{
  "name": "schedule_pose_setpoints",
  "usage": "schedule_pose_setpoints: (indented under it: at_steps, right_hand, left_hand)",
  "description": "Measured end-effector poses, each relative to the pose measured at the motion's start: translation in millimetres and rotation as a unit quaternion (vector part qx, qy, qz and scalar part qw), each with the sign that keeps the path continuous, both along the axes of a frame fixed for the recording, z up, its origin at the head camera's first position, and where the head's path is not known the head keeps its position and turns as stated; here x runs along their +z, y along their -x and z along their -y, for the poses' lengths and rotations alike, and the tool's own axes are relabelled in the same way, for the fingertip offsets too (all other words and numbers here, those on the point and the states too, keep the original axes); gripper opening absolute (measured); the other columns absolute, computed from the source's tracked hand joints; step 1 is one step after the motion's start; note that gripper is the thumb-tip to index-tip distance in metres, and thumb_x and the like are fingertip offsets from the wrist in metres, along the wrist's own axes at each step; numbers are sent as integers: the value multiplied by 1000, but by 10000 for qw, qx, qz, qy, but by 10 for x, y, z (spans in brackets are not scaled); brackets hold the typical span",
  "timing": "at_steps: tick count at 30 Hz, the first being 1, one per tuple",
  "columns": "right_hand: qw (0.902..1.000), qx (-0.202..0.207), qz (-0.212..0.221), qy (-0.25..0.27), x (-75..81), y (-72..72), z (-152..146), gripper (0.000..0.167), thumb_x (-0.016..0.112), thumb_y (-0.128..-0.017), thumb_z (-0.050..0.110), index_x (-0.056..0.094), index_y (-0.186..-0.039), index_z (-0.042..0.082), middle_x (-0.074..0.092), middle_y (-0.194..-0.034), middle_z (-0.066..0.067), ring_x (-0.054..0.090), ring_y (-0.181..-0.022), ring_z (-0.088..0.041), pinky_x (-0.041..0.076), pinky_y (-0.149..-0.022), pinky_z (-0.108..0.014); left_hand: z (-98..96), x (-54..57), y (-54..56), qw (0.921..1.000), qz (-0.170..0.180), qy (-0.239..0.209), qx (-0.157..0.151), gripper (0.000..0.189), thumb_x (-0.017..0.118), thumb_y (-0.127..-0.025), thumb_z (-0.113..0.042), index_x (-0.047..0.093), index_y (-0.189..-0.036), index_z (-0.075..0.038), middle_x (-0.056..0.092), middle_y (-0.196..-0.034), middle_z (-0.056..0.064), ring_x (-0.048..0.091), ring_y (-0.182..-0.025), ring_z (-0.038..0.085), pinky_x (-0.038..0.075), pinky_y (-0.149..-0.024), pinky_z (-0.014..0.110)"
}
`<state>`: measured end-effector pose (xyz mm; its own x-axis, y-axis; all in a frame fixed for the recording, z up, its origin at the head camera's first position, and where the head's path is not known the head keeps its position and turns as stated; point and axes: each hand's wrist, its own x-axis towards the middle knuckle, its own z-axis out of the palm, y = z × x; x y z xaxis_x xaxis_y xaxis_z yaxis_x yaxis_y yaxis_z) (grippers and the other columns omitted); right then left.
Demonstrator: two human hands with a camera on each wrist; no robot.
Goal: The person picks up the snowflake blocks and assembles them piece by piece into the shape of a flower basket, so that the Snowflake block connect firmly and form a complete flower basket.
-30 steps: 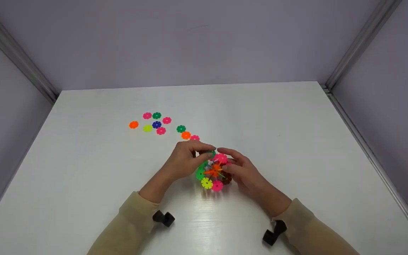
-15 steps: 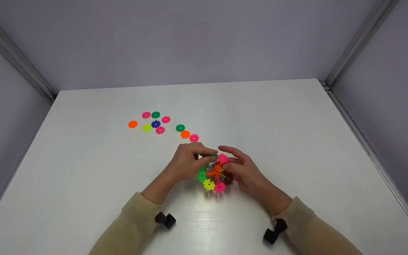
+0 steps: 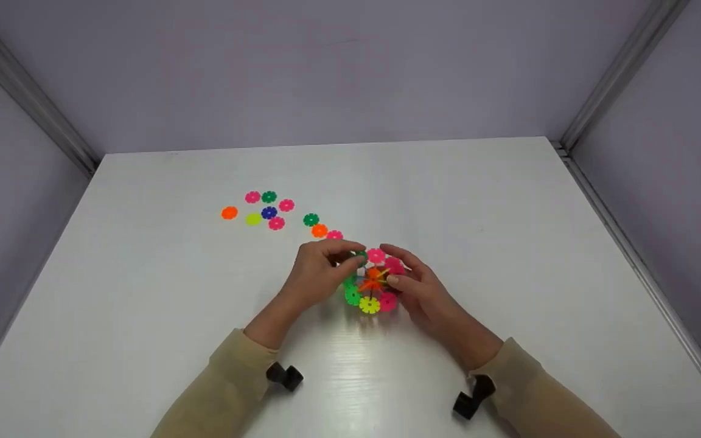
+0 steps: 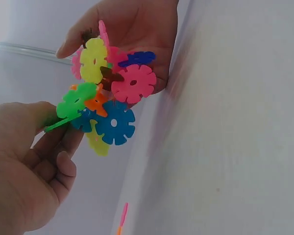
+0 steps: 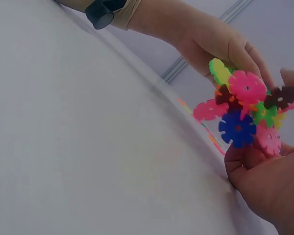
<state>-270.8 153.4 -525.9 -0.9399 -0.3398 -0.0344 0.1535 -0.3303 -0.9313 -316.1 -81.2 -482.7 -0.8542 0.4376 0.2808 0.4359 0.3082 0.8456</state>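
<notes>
A ball-like cluster of interlocking snowflake discs (image 3: 373,278) is held between both hands above the table. Its orange middle has pink, green, yellow and dark discs around it. My left hand (image 3: 314,277) pinches a dark green disc (image 3: 361,258) between thumb and index finger at the cluster's far left. Whether that disc is joined to the rest cannot be made out. My right hand (image 3: 426,298) grips the cluster from the right, thumb near the orange middle. The left wrist view shows a teal disc (image 4: 115,123) on its underside; a dark blue disc (image 5: 237,129) faces the right wrist camera.
Loose snowflake discs lie flat on the white table (image 3: 143,292), beyond the left hand. An orange disc (image 3: 229,213) is leftmost; a dark blue disc (image 3: 269,213) lies among pink, green and yellow ones. A short row ends at a pink disc (image 3: 334,235). Walls border the table.
The cluster has turned and tilted between the hands: its yellow disc has shifted right and a little up, its top pink disc upward. The left hand still pinches the green disc.
</notes>
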Motion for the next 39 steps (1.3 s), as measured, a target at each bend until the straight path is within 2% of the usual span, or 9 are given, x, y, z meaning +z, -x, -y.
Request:
schedule_pose_setpoints:
  at_steps: [2,6,9,12,15,18,22,28,39]
  right_hand:
    - [10000,-72,56,39,-4,-2,7,75,68,-99,7,32,-164,8,49,-155,-17,54,-138,-30,49,-111,-38]
    - [9992,-257,276,-89,-21,8,24,75,71,-96,5,37,-162,10,51,-153,-19,54,-137,-32,51,-109,-38]
    - [9982,-362,413,-225,-30,26,38,75,73,-93,4,41,-161,11,54,-150,-18,55,-136,-31,52,-108,-37]
    - [9977,-400,456,-315,-34,38,55,76,73,-93,4,41,-161,10,54,-150,-17,55,-134,-31,53,-107,-37]
    - [9973,-422,486,-346,-35,38,61,76,72,-93,4,40,-161,8,54,-148,-18,56,-131,-31,54,-106,-36]
    - [9971,-428,510,-381,-33,36,58,77,73,-92,4,39,-161,7,55,-146,-18,56,-130,-30,55,-105,-35]
    - [9969,-429,524,-408,-38,35,53,78,73,-92,4,39,-162,6,56,-144,-18,57,-128,-29,55,-104,-35]
    - [9969,-409,513,-433,-40,24,39,76,73,-94,6,39,-162,6,57,-144,-18,58,-127,-30,55,-104,-35]
    - [9975,-391,445,-390,-27,33,37,77,74,-92,4,40,-161,6,57,-143,-19,60,-126,-31,56,-103,-36]
  left_hand:
    - [10,-2,6,9999,13,-6,152,20,79,-97,-16,82,-115,-9,76,-92,-8,64,-78,14,58,-70,28]
    - [57,13,32,9997,193,-35,129,19,78,-99,-20,81,-116,-11,76,-93,-5,67,-80,19,59,-71,29]
    - [136,34,107,9991,303,-230,174,20,75,-102,-23,81,-116,-12,77,-96,0,70,-81,23,60,-71,30]
    - [260,30,247,9978,322,-338,471,21,75,-102,-24,81,-116,-10,78,-99,3,72,-84,23,60,-73,30]
    - [399,-10,424,9951,423,-162,880,23,76,-101,-22,80,-119,-9,77,-103,2,69,-92,21,59,-75,27]
    - [527,-75,601,9901,730,126,1190,26,76,-100,-21,78,-123,-8,74,-109,3,65,-102,22,57,-80,25]
    - [638,-155,762,9816,1248,488,1363,31,75,-101,-22,75,-129,-10,69,-115,5,61,-108,25,57,-85,27]
    - [634,-243,867,9745,1667,900,1199,32,75,-101,-20,74,-132,-16,66,-119,3,60,-110,24,57,-92,33]
    - [485,-295,971,9676,1250,2019,862,37,73,-102,-23,72,-139,-18,63,-134,5,57,-126,26,48,-111,43]
